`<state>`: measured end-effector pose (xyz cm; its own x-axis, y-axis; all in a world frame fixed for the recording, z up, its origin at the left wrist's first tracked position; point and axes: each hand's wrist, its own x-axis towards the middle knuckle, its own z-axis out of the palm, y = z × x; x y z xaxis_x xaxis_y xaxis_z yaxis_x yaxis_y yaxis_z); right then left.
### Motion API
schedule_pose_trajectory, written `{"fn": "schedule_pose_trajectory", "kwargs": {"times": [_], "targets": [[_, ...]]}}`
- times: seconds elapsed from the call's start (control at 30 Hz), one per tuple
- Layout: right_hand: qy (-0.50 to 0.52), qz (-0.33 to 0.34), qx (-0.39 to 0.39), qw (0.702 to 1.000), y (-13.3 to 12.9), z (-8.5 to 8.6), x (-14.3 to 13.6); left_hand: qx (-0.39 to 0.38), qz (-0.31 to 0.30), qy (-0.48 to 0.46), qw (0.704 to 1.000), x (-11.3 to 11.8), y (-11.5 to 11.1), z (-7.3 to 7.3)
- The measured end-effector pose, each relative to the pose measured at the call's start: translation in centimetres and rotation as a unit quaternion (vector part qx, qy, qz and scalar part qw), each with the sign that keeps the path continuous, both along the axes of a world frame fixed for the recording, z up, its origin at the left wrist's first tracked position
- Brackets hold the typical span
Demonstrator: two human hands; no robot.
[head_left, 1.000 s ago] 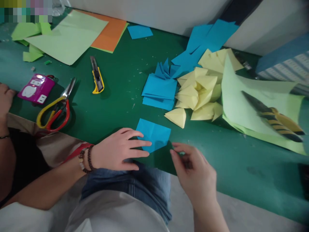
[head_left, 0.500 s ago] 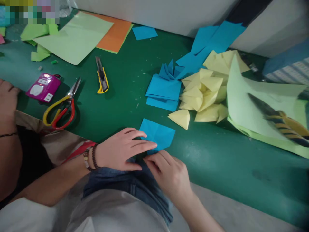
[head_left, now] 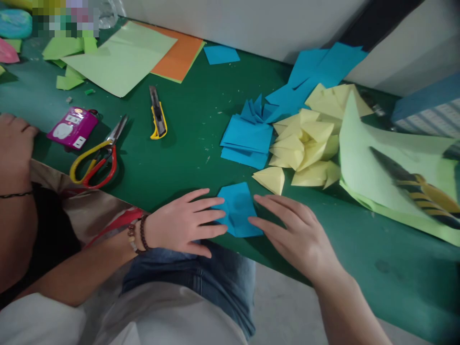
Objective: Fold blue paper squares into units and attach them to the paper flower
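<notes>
A small blue paper sheet (head_left: 237, 206) with crease lines lies on the green table near its front edge. My left hand (head_left: 190, 220) is spread out, palm down, its fingertips resting on the sheet's left side. On the other side, my right hand (head_left: 291, 227) has its fingers stretched and slightly apart, the index finger touching the paper's right edge. Just beyond the sheet sits a folded yellow paper piece (head_left: 271, 179). A stack of folded blue papers (head_left: 247, 136) is farther back, beside a pile of folded yellow papers (head_left: 305, 139).
Scissors (head_left: 102, 160), a yellow utility knife (head_left: 158, 115) and a purple device (head_left: 74, 127) lie to the left. Pale green sheets (head_left: 373, 163) with a striped-handled blade tool (head_left: 419, 184) lie right. Another person's hand (head_left: 16, 143) rests at the far left edge.
My right hand has let go of the paper's near edge and moved right, its fingers opening. The blue sheet has turned. My left hand stays spread at the paper's left side.
</notes>
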<state>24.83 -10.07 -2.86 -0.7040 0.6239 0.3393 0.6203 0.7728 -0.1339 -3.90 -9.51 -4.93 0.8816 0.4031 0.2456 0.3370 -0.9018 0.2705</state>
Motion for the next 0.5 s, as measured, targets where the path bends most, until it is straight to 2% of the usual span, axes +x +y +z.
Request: {"fn": "schedule_pose_trajectory", "kwargs": {"times": [0.2,0.33,0.5], "targets": [[-0.014,0.035,-0.012,0.999,-0.76,0.13,0.04,0.019,0.012,0.042,0.999,0.24,-0.19,0.21],[0.013,0.037,-0.03,0.999,-0.74,0.05,-0.27,0.035,-0.016,0.055,0.998,0.31,-0.28,0.06],[0.047,0.029,-0.088,0.995,0.13,0.35,-0.67,0.02,-0.039,0.041,0.998,0.37,-0.01,-0.07]]}}
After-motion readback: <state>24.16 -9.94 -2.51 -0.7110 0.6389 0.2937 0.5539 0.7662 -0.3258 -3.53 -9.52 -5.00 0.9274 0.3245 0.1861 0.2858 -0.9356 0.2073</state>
